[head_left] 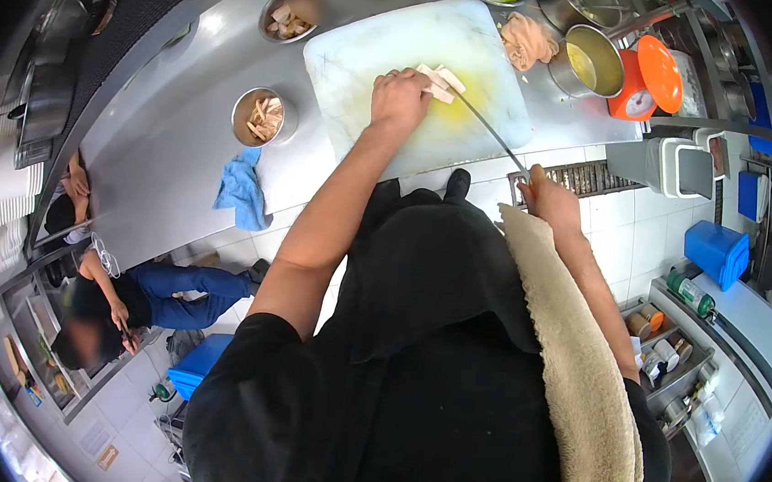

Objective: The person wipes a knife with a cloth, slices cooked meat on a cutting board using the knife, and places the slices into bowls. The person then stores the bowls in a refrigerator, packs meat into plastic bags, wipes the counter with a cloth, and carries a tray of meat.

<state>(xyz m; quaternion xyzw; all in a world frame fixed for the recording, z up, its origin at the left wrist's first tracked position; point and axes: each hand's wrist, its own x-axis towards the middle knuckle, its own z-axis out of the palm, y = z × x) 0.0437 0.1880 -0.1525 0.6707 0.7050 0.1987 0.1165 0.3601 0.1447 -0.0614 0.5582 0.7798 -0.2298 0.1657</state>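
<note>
- Head view: pinning pale food (441, 82) on cutting board (351, 59) with left hand (400, 100), clamped at left end.
- Likely light, soft, damp, slightly slippery, apt to tear; best held at end away from blade.
- Gripping knife (496, 134) in closed right hand (552, 203), with blade reaching food.
- Reaching forward with left arm, knuckles up; angling right forearm inward, off board's near right corner.

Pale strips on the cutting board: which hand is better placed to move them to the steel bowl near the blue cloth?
The left hand, I'd judge: it is at the pale strips and nearer the steel bowl. The right hand holds the knife, farther away.
</note>
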